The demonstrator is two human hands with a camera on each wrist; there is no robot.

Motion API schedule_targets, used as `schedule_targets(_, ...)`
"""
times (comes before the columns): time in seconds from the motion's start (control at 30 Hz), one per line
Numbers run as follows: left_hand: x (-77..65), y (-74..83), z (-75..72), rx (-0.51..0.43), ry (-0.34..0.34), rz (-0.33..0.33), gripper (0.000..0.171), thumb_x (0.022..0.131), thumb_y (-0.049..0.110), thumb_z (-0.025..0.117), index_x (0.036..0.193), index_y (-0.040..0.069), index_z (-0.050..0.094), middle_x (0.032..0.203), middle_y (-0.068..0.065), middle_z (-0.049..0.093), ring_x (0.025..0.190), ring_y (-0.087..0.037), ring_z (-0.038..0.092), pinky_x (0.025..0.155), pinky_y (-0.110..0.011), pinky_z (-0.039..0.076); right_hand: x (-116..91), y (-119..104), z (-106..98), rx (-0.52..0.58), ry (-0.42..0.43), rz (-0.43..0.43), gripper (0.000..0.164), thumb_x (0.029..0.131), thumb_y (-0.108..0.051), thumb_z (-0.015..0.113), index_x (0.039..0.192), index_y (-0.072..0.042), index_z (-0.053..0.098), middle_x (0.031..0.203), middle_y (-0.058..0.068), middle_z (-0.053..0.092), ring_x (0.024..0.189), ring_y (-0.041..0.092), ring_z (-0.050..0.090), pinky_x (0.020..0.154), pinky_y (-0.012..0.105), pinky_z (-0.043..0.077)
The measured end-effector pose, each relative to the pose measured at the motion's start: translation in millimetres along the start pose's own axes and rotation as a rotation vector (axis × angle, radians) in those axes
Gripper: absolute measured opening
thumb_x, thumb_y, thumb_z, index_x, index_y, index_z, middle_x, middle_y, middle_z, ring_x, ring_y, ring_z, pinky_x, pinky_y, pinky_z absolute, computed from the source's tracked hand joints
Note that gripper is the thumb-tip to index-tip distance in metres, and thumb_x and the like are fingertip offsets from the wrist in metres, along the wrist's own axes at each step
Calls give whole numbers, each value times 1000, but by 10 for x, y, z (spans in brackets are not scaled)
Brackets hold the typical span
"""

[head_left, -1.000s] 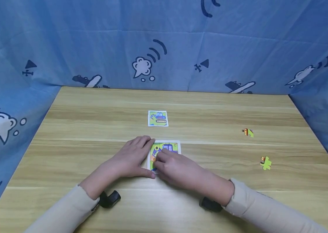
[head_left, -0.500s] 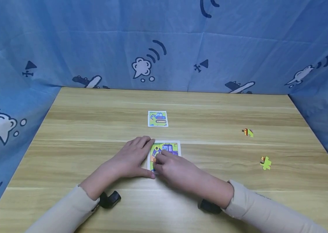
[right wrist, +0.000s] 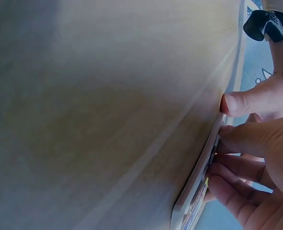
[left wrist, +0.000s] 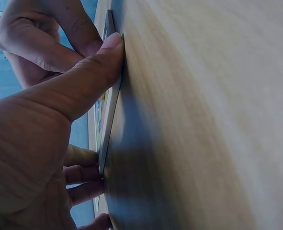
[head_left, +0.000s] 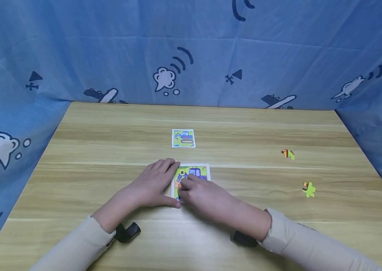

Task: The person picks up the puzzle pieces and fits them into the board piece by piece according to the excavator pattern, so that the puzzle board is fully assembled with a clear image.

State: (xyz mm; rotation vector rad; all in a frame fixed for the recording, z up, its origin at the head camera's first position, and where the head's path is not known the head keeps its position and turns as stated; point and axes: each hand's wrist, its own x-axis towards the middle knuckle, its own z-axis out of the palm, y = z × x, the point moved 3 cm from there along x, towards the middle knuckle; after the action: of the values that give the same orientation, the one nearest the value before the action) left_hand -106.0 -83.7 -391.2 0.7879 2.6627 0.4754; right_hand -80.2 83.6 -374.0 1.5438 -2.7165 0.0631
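My left hand (head_left: 152, 184) spans the left side of a small white-edged jigsaw board (head_left: 208, 171). In the left wrist view, its thumb (left wrist: 100, 62) rests on the near edge of the board, and its other fingers (left wrist: 84, 175) touch the far end. Over the lower middle of the board, my right hand (head_left: 208, 195) has its fingers curled down. A yellow edge of a puzzle piece (right wrist: 207, 182) shows by its fingertips in the right wrist view; most of the piece is hidden. The uncovered picture shows part of a purple digger.
A reference card (head_left: 183, 138) with a digger picture lies beyond the board. Two loose puzzle pieces are at the right: a red and green one (head_left: 288, 154) and a mostly green one (head_left: 309, 189). Blue printed cloth (head_left: 218, 56) surrounds the wooden table (head_left: 109, 131).
Over the last second my right hand shifts slightly at the board, and an orange patch beside its fingertips becomes clearer. My left hand keeps its place. The loose pieces stay where they were.
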Motion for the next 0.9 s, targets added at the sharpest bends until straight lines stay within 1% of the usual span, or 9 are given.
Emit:
schedule_targets(0.13, 1, -3, 3, -3, -3, -8, 118, 79, 66, 82, 163, 1, 31, 164, -18, 38, 153, -38, 35, 127, -59, 31, -5, 6, -1, 7, 13, -6, 10, 97, -17, 74, 103, -14, 80, 100, -2, 69, 93, 14, 59, 84, 26, 57)
schedule_targets(0.27, 1, 0, 5, -7, -7, -13, 118, 78, 66, 83, 163, 1, 32, 164, -18, 38, 153, -38, 36, 127, -59, 32, -14, 7, 4, -15, 23, -25, 12, 97, -16, 74, 106, -13, 80, 102, -2, 69, 95, 13, 60, 85, 25, 58)
schedule_targets(0.47, 8, 4, 0, -7, 2, -12, 118, 78, 66, 83, 162, 1, 33, 163, -17, 39, 151, -37, 38, 126, -59, 34, -42, 28, 9, -36, 38, -36, 16, 93, -7, 74, 107, -15, 79, 102, -2, 67, 95, 13, 58, 82, 24, 58)
schedule_targets(0.53, 12, 8, -1, -8, -1, -13, 118, 78, 67, 83, 162, 2, 32, 163, -17, 39, 151, -37, 38, 126, -59, 34, -51, 35, 12, -41, 45, -44, 16, 93, -7, 74, 107, -15, 79, 101, -2, 66, 94, 13, 58, 82, 24, 58)
schedule_targets(0.63, 15, 10, 2, -10, -7, -13, 118, 78, 67, 83, 162, 2, 32, 164, -16, 38, 151, -37, 37, 126, -59, 33, -63, 48, 19, -30, 59, -50, 14, 94, -8, 74, 105, -15, 78, 100, -3, 65, 93, 13, 58, 82, 24, 58)
schedule_targets(0.77, 18, 11, -3, -7, -8, -14, 118, 78, 68, 82, 163, 2, 32, 163, -16, 38, 151, -36, 37, 126, -58, 33, -66, 67, 22, 12, 82, -48, 11, 94, -9, 74, 104, -14, 79, 99, -3, 66, 94, 13, 59, 84, 23, 58)
schedule_targets(0.9, 15, 11, -14, -2, -6, -13, 118, 78, 68, 82, 162, 2, 32, 163, -16, 39, 151, -36, 38, 126, -58, 33, -60, 73, 21, 46, 89, -46, 11, 95, -9, 74, 104, -14, 79, 101, -3, 67, 96, 13, 61, 86, 23, 58)
